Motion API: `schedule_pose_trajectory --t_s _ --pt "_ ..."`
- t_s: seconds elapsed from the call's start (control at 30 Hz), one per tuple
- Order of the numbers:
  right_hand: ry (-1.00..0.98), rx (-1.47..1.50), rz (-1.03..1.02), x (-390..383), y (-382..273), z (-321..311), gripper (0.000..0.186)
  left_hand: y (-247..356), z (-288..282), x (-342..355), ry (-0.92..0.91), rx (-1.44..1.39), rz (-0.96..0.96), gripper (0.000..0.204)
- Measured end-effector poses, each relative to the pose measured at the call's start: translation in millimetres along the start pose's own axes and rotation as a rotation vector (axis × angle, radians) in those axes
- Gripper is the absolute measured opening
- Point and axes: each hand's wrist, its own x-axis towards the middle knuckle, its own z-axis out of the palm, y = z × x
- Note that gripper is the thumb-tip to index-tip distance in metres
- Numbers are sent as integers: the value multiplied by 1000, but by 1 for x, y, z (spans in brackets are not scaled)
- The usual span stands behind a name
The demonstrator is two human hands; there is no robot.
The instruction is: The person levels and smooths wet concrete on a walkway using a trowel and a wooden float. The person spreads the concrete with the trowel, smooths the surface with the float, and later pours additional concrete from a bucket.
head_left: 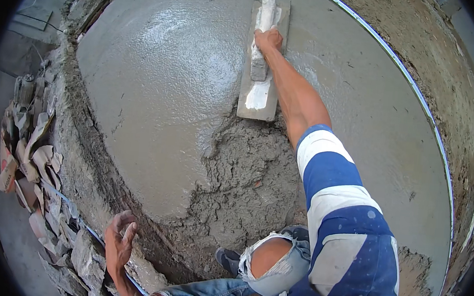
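My right hand [268, 39] grips the pale handle of a long flat float [256, 102], which lies on wet grey concrete [158, 86] at the top centre. Below the float is a rough, lumpy patch of fresh mix [246, 176], while the surface around it is smoother and shiny. My left hand [118, 236] is near the left edge of the slab at the lower left, its fingers loosely bent and apart, holding nothing. My bent knee [270, 253] in torn jeans is at the bottom centre, beside the rough mix.
A rough dirt edge [92, 153] runs down the left, with broken rubble and torn paper sacks [40, 166] beyond it. A pale straight strip [399, 69] borders the slab on the right, with bare earth [449, 64] outside it. A dark shoe [227, 260] is at the bottom.
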Motion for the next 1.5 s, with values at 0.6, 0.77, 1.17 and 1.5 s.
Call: schedule_pose_trajectory --t_s 0.6,0.77,1.17,1.5 --pt "72 9 130 -29 68 -105 55 42 23 39 -124 7 264 42" --pt "79 14 156 -58 80 -138 56 42 16 30 -118 -45 273 43" --pt "274 2 132 -121 166 -283 46 64 35 31 -183 -8 385 52" --pt "425 491 250 -213 236 -380 37 28 -3 10 -3 84 370 42"
